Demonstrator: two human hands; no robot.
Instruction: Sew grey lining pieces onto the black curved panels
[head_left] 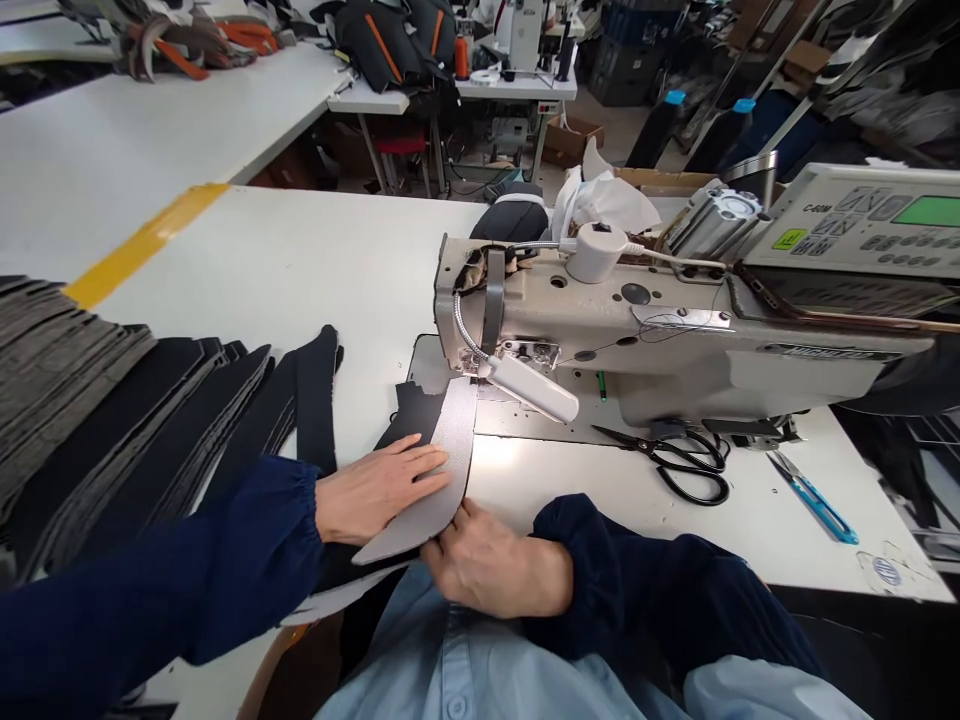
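Note:
A curved grey woven fabric strip [448, 483] lies over a black fabric piece [409, 420], and its upper end reaches under the sewing machine's presser foot [471, 368]. My left hand [379, 490] rests flat on the black piece and the strip's inner edge, fingers extended. My right hand [484, 560] pinches the lower edges of the layers together near the table's front edge. Part of the black piece is hidden beneath the strip and both hands.
The industrial sewing machine [637, 330] with its gooseneck lamp [532, 388] stands to the right. Black-handled scissors [686, 465] and blue thread snips [814, 498] lie on the white table [300, 270]. Stacks of cut black and grey fabric pieces [90, 420] fill the left.

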